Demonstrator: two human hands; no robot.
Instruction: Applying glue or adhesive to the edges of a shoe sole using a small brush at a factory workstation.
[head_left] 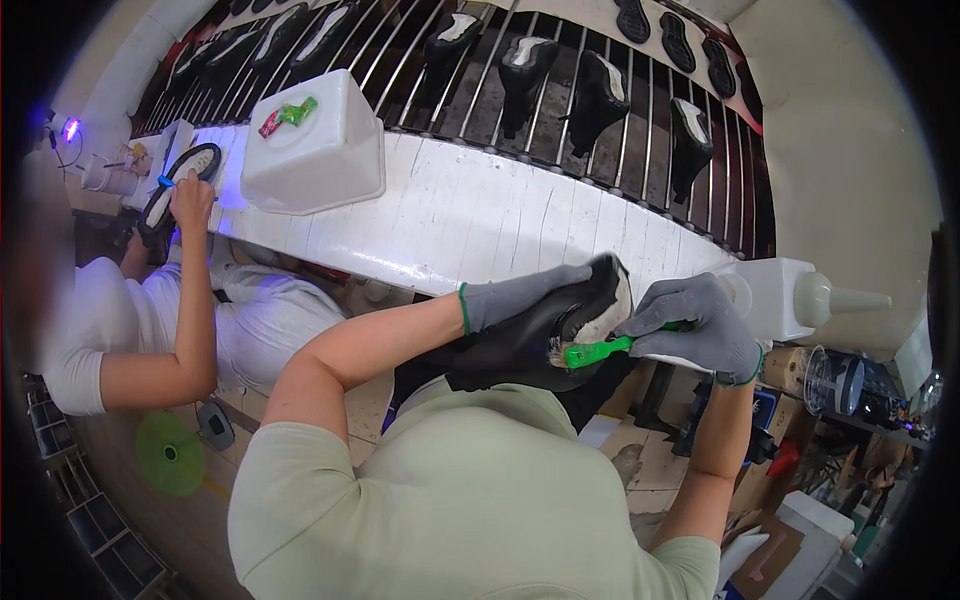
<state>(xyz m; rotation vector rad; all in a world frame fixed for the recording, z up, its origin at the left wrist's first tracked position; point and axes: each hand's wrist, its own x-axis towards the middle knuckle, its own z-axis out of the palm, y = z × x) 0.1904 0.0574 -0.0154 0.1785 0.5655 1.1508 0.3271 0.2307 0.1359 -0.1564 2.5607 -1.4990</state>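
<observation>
Well, I had the black shoe point(505, 345) held up on the near side of the white bench point(450, 205), its pale underside facing the right hand. The gloved left hand point(522, 298) grasped the shoe, and the gloved right hand point(692, 325) was closed round a green brush point(598, 352), its bristles against the shoe beside that underside. At the bench's right end I saw a white bottle point(785, 300) with a long nozzle. On the bench's left part sat a white tub point(312, 160) topped by red and green wrappers point(288, 118); at the bench's left end a co-worker's hand point(191, 203) was at a black-edged shoe piece point(200, 163), its grip unclear to me. Beyond the bench, more black shoes point(598, 112) rested on metal bars point(475, 95), and farther from it lay dark soles point(676, 43).
</observation>
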